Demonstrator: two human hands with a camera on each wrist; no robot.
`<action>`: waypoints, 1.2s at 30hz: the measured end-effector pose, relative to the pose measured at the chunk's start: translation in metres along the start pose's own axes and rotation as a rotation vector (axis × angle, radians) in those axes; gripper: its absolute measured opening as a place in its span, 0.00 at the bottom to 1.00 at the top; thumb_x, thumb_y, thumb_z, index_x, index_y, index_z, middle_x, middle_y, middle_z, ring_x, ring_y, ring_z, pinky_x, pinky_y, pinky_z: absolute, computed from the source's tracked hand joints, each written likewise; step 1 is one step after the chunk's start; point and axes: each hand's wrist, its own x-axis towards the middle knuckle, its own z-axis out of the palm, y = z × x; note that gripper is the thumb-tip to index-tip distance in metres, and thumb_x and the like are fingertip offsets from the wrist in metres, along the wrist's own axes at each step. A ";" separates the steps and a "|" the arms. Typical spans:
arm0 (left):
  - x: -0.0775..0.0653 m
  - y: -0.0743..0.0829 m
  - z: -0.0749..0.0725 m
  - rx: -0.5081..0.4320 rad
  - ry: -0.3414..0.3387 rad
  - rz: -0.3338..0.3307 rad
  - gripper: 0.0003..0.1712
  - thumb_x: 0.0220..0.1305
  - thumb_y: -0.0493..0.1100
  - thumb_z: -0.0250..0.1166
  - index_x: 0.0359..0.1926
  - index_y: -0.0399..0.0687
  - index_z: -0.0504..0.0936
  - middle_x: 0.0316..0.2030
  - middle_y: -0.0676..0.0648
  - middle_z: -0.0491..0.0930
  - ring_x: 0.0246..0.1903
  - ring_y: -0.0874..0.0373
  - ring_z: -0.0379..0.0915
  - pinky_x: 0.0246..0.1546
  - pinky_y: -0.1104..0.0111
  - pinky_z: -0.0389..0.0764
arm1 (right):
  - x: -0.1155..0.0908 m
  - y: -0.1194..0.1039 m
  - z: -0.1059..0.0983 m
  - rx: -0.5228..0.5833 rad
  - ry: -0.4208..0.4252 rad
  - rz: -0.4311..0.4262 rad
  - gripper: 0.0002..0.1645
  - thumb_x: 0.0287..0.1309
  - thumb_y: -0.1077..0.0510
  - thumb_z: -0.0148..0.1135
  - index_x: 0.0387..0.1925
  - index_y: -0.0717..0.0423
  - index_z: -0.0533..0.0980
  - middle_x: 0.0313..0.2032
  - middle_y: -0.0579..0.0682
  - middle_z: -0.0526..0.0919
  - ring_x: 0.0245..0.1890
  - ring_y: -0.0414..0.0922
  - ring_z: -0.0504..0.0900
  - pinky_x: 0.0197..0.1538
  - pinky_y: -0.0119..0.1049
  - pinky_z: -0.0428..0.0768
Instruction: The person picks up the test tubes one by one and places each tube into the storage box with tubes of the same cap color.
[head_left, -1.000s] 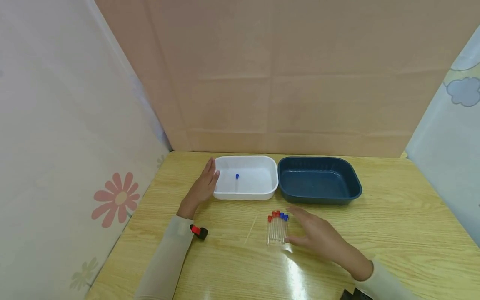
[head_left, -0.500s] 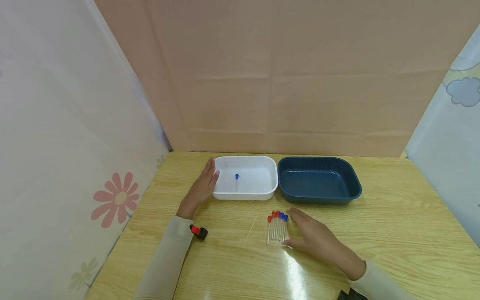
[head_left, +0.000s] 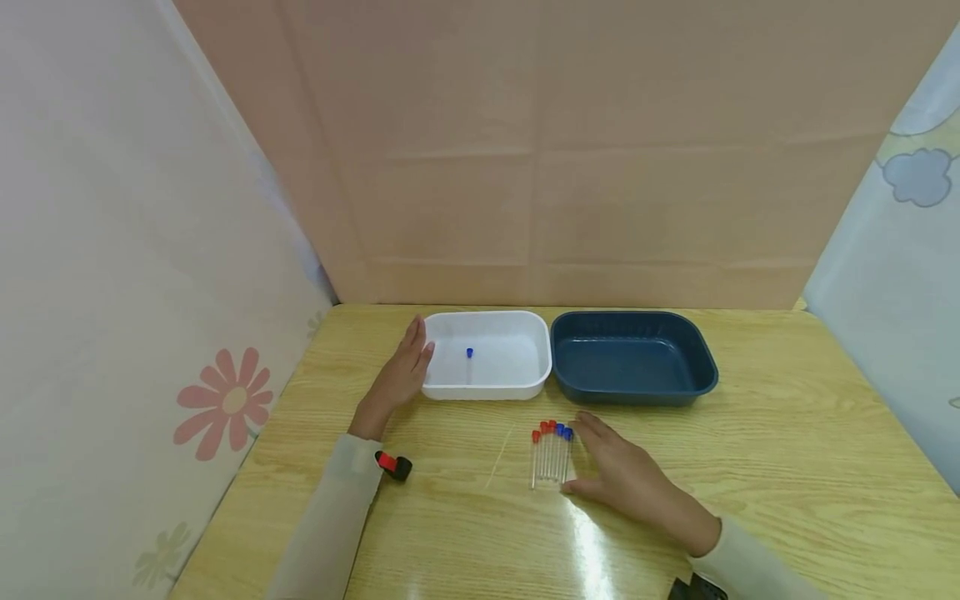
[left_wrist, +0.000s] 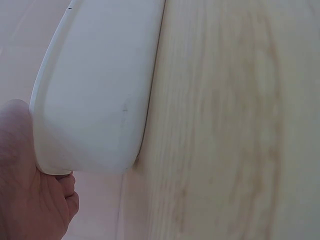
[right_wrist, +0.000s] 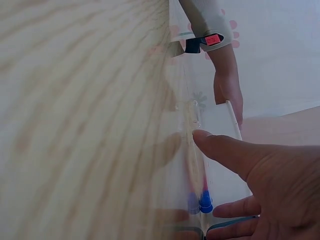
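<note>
Several slim clear tubes [head_left: 550,461] lie side by side on the table, some with red caps [head_left: 543,427] and some with blue caps [head_left: 564,432]. My right hand [head_left: 633,479] lies along their right side, thumb by the lower ends and fingers near the blue caps. In the right wrist view, a blue cap [right_wrist: 205,202] sits between the thumb and fingers of that hand. My left hand [head_left: 397,379] rests against the left end of a white tray [head_left: 487,392], its fingers extended. Inside that tray lies one blue-capped tube [head_left: 469,354].
A dark blue tray [head_left: 637,396] stands right of the white one, close against it. Behind both rises a tan paper backdrop [head_left: 525,167]. Patterned white sheets hang at the left and right. Light glares off the wooden table [head_left: 450,533] near its front.
My right hand has moved slightly left, its thumb now closer to the lower tube ends. The left hand keeps its place at the white tray. The head view has shifted slightly.
</note>
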 end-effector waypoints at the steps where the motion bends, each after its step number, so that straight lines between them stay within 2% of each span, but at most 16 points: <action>1: 0.000 0.000 0.000 0.001 0.003 0.002 0.41 0.82 0.61 0.30 0.80 0.39 0.34 0.80 0.47 0.27 0.80 0.47 0.30 0.76 0.52 0.44 | 0.000 0.000 0.000 -0.002 -0.001 0.000 0.59 0.47 0.38 0.79 0.70 0.69 0.67 0.71 0.68 0.65 0.70 0.64 0.67 0.57 0.59 0.79; 7: -0.001 -0.001 0.000 -0.003 0.011 0.017 0.41 0.82 0.62 0.29 0.80 0.38 0.35 0.81 0.46 0.28 0.79 0.45 0.32 0.76 0.52 0.44 | 0.000 -0.002 -0.001 -0.002 -0.014 0.011 0.59 0.47 0.38 0.79 0.70 0.68 0.66 0.72 0.68 0.64 0.69 0.64 0.68 0.52 0.59 0.81; 18: -0.003 0.001 -0.003 -0.003 -0.002 0.001 0.41 0.82 0.62 0.30 0.80 0.39 0.35 0.81 0.47 0.27 0.80 0.48 0.29 0.76 0.53 0.44 | 0.001 -0.004 -0.001 -0.013 -0.024 0.036 0.59 0.46 0.37 0.80 0.70 0.67 0.67 0.72 0.67 0.64 0.70 0.63 0.68 0.46 0.57 0.84; 26: -0.003 0.001 -0.004 -0.003 -0.002 0.002 0.40 0.82 0.61 0.30 0.80 0.39 0.34 0.81 0.46 0.27 0.79 0.46 0.30 0.76 0.51 0.45 | 0.005 -0.004 0.002 -0.047 -0.028 0.057 0.59 0.43 0.33 0.79 0.69 0.63 0.69 0.72 0.64 0.65 0.68 0.61 0.70 0.33 0.49 0.85; 36: -0.002 0.004 -0.004 -0.013 0.012 0.004 0.39 0.83 0.58 0.32 0.80 0.37 0.37 0.81 0.46 0.29 0.79 0.45 0.32 0.76 0.50 0.45 | 0.004 -0.005 0.001 -0.053 -0.024 0.061 0.58 0.43 0.33 0.80 0.68 0.62 0.70 0.71 0.64 0.66 0.68 0.60 0.70 0.32 0.47 0.84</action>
